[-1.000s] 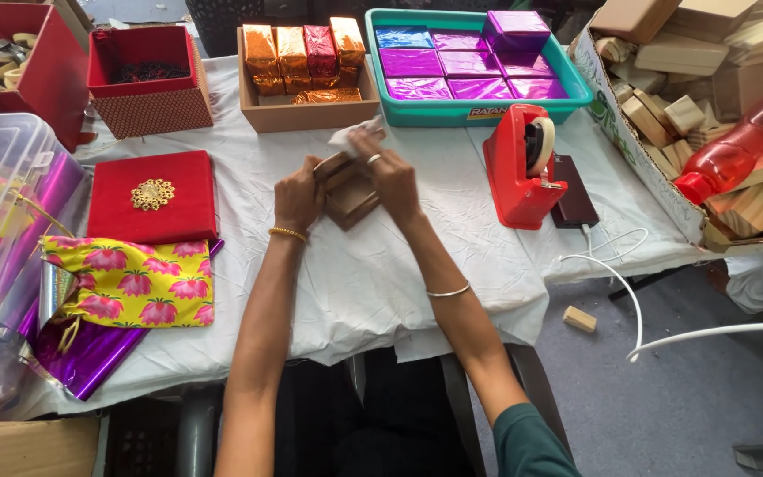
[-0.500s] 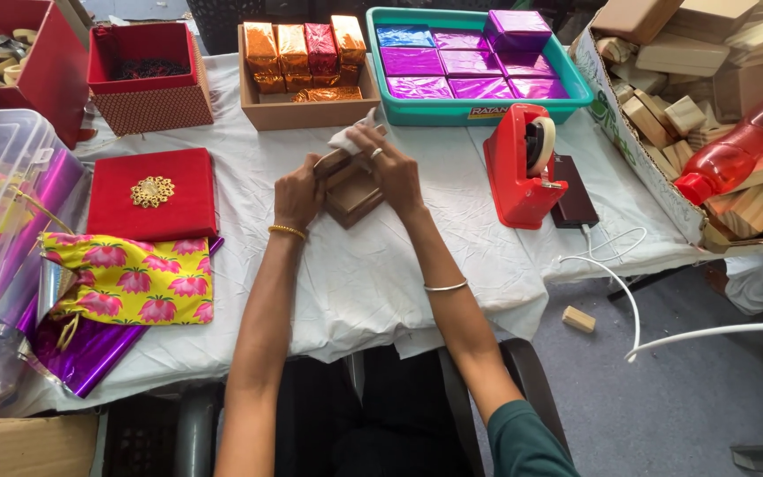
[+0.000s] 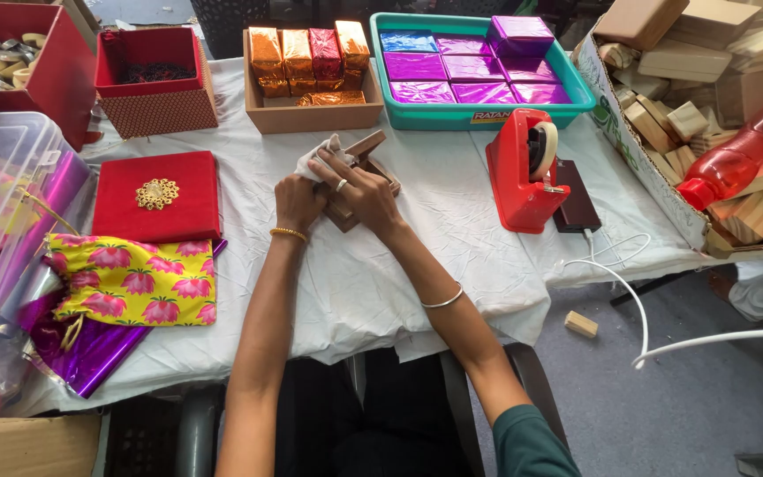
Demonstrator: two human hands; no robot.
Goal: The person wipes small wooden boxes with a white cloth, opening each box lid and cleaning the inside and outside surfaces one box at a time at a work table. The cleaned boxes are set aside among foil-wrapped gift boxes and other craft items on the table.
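My left hand [image 3: 298,201] and my right hand [image 3: 366,190] meet at the middle of the white-covered table [image 3: 452,256]. Between them is a small brown wooden box [image 3: 366,152] with its lid tilted up. My right hand presses a white cloth [image 3: 318,161] against the box, and my left hand steadies the box's near left side. Both hands hide most of the box.
A red tape dispenser [image 3: 523,172] and a dark power bank [image 3: 574,206] stand to the right. Behind are a teal tray [image 3: 486,113] of purple foil blocks and a wooden tray [image 3: 311,115] of foil blocks. A red box lid [image 3: 157,196] and floral pouch [image 3: 132,281] lie left.
The hands have shifted slightly on the box and the cloth has moved a little across it. Nothing else has moved.
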